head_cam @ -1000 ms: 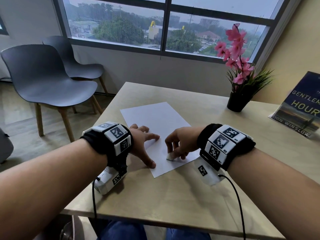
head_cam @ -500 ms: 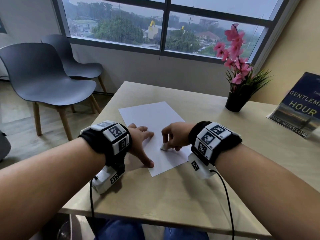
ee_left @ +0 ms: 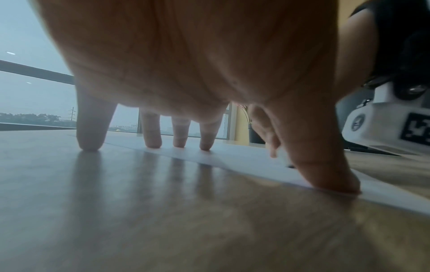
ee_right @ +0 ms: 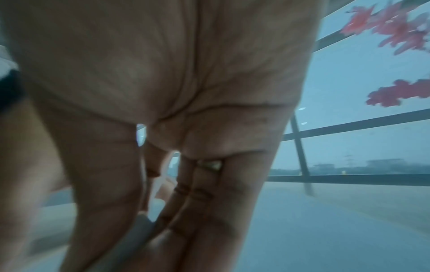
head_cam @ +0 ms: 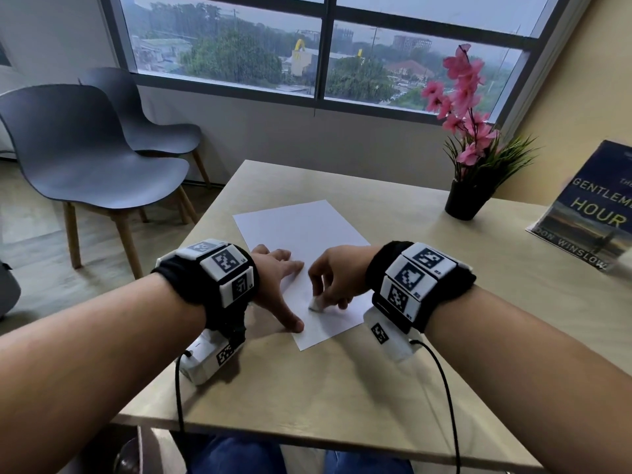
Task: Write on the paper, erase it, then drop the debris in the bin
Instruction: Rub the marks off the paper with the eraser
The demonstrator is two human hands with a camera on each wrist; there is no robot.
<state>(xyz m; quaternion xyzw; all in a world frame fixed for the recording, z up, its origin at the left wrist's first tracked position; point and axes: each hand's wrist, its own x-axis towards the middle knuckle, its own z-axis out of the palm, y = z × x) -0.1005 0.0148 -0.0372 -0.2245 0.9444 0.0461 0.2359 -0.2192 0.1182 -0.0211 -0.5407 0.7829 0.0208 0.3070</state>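
Note:
A white sheet of paper (head_cam: pixel 301 230) lies slanted on the light wooden table (head_cam: pixel 342 388). My left hand (head_cam: pixel 278 285) is spread with straight fingers, and its thumb (ee_left: pixel 325 174) and fingertips (ee_left: pixel 151 141) press the paper's left edge flat. Over the sheet's near part, my right hand (head_cam: pixel 333 278) pinches a small white eraser (head_cam: pixel 315 304) and holds it down on the paper. In the right wrist view the eraser (ee_right: pixel 137 226) is a blurred grey shape between thumb and fingers. No writing can be made out, and no bin is in view.
A black pot of pink flowers (head_cam: pixel 466 200) stands at the table's far right. A book (head_cam: pixel 591 206) lies at the right edge. Two grey chairs (head_cam: pixel 89 148) stand on the floor to the left. Cables hang from both wrist units over the near edge.
My right hand has slid the eraser left across the paper, then a little back toward me. The left hand has stayed pressed on the sheet.

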